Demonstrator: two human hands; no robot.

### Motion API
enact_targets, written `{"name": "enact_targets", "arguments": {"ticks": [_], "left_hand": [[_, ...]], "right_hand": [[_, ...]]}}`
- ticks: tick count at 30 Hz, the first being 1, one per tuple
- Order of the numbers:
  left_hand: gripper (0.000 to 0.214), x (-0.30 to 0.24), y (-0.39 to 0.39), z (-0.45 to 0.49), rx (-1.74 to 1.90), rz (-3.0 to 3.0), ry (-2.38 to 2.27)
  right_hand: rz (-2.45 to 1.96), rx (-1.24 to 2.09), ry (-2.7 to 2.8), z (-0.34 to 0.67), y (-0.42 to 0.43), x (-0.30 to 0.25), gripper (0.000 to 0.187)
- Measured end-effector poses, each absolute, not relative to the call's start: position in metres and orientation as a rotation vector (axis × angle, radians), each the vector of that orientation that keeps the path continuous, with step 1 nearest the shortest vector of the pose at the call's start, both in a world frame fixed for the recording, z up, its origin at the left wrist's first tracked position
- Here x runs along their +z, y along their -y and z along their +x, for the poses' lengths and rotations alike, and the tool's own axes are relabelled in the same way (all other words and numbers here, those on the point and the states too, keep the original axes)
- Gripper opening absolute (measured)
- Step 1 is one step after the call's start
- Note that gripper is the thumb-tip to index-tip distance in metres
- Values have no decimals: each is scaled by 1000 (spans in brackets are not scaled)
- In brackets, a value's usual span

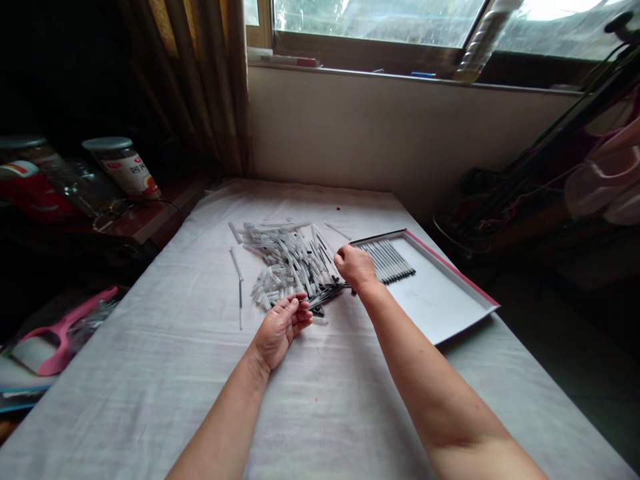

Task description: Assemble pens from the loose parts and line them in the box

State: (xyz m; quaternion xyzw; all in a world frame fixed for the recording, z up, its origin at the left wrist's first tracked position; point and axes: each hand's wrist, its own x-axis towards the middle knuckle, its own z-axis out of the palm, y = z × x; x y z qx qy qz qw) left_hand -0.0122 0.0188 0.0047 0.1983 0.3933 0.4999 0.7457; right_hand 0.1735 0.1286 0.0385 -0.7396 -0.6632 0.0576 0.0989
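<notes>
Your right hand has its fingers closed on a few dark refills. Your left hand lies palm up, fingers loosely curled and holding nothing, the tips at the pile just beyond them. Right of your right fingers, a tray holds a row, all on the table.

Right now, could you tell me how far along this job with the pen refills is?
Done: one row of refills lies side by side in the tray, which is mostly bare. In hand: the left hand grips a dark bundle; the right hand is at the edge of the heap. Left: that large, loose heap on the cloth.
</notes>
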Motion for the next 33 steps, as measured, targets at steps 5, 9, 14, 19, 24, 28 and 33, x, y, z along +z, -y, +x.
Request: {"name": "enact_targets", "arguments": {"ticks": [5,9,14,19,24,28,33], "left_hand": [[14,4,-9,-8,1418,804,-1096],[34,12,2,-7,1557,1157,-1229],[28,12,4,-6,1257,1186,-1201],[26,2,5,-17,1209,1295,-1310],[28,-5,4,-30,1101,1499,-1422],[23,-14,1,-32,1132,1540,-1427],[24,-20,-1,-34,1191,1416,-1381]], "right_hand": [[-1537,655,1400,195,-67,20,33],[-1308,935,1279,195,-28,12,30],[-1171,1173,1341,191,-14,17,28],[-1295,955,1527,200,-26,9,31],[-1703,393,2055,199,-41,4,19],[-1779,172,2388,190,-51,12,21],[-1714,20,2707,186,-63,24,23]]}}
